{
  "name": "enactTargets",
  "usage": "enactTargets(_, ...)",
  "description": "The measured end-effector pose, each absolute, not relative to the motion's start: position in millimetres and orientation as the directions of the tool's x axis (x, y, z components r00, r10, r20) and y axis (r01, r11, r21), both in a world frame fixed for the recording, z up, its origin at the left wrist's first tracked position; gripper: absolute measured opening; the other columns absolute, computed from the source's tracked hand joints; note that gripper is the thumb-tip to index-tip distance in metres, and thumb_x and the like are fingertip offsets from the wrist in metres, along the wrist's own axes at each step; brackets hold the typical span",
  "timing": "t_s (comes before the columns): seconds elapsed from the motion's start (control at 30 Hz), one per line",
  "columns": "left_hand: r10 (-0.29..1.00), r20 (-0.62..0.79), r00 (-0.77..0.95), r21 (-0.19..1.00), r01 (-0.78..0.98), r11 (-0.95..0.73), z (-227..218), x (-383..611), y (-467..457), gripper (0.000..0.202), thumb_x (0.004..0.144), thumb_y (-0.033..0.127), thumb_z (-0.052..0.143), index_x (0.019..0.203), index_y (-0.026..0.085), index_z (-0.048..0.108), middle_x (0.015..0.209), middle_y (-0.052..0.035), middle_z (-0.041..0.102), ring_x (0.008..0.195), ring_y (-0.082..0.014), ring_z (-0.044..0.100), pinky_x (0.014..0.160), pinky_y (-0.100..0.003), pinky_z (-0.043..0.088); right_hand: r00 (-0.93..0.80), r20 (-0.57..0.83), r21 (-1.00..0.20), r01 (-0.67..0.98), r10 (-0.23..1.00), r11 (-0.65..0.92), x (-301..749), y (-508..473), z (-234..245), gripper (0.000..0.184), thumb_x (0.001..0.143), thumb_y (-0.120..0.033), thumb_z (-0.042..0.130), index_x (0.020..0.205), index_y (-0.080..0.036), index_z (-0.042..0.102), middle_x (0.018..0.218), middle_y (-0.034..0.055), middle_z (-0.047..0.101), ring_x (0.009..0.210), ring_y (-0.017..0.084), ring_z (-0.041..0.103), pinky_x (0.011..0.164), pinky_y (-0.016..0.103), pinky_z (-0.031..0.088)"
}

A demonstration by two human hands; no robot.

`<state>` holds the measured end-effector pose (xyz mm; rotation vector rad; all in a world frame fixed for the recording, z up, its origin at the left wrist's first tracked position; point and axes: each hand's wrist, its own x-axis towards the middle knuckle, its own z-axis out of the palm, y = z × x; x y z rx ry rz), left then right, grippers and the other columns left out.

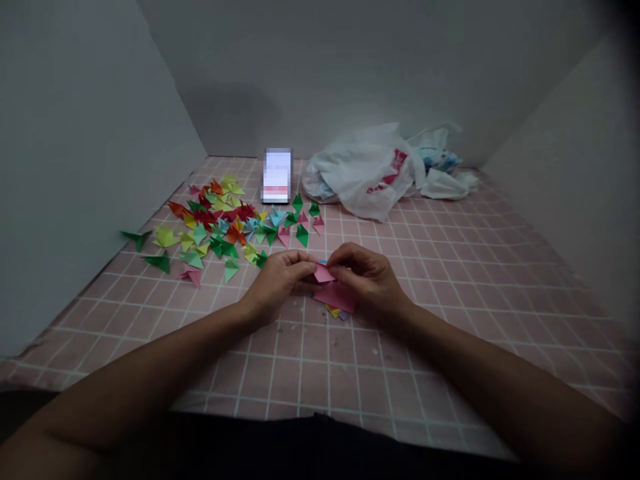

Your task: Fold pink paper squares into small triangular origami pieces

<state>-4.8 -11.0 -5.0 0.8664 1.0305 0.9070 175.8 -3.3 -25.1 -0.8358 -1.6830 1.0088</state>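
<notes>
A small folded piece of pink origami paper (324, 273) is pinched between my two hands. My left hand (280, 280) grips its left side with thumb and fingers. At its right edge, my right hand (370, 277) pinches it with thumb and forefinger. Just below lies a stack of square paper (337, 298), pink on top, with yellow, orange and purple corners showing underneath. My right hand covers part of that stack. Many folded paper cranes (220, 230) in green, red, yellow, blue and pink lie spread out beyond my left hand.
A phone (277, 175) with a lit, blurred screen stands upright near the back wall. Right of it lies a crumpled white plastic bag (370, 170) with red print. The pink checked tablecloth (450, 267) runs between pale walls on the left, back and right.
</notes>
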Motion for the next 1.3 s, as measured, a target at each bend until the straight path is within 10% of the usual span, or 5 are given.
enactTargets(0.3,0.894,-0.351,0.279,0.907,-0.134,0.398,-5.4,-6.9,-9.7,0.028,0.074,0.037,0.08,0.072,0.013,0.065,0.072,-0.0024,0.067,0.067,-0.0122,0.066,0.067,-0.025,0.057,-0.425,0.559,-0.726,0.163,0.711,0.668,179.9,-0.2,-24.2,0.016,0.09,-0.008,0.058,0.085,-0.02,0.068,0.08,0.0008,0.065,0.074,0.014,0.061,0.069,0.029,0.047)
enactTargets(0.67,0.928,-0.294,0.227,0.927,-0.169,0.335,-11.6,-6.6,-8.6,0.023,0.073,0.033,0.08,0.073,0.014,0.068,0.077,-0.0037,0.07,0.071,-0.0132,0.066,0.072,-0.028,0.058,-0.257,0.153,-0.986,-0.111,0.954,0.128,171.2,-1.2,-22.0,0.017,0.078,-0.021,0.073,0.089,-0.022,0.06,0.078,-0.0027,0.057,0.071,0.012,0.054,0.065,0.027,0.047)
enactTargets(1.3,0.943,-0.239,0.231,0.947,-0.16,0.279,-13.2,-7.9,-9.3,0.027,0.069,0.036,0.084,0.076,0.015,0.068,0.076,-0.0004,0.068,0.069,-0.0116,0.064,0.071,-0.026,0.056,-0.303,0.122,-0.991,-0.09,0.945,0.099,174.0,-2.0,-15.5,0.006,0.077,-0.021,0.072,0.08,-0.019,0.067,0.077,-0.0011,0.062,0.07,0.012,0.055,0.066,0.028,0.044)
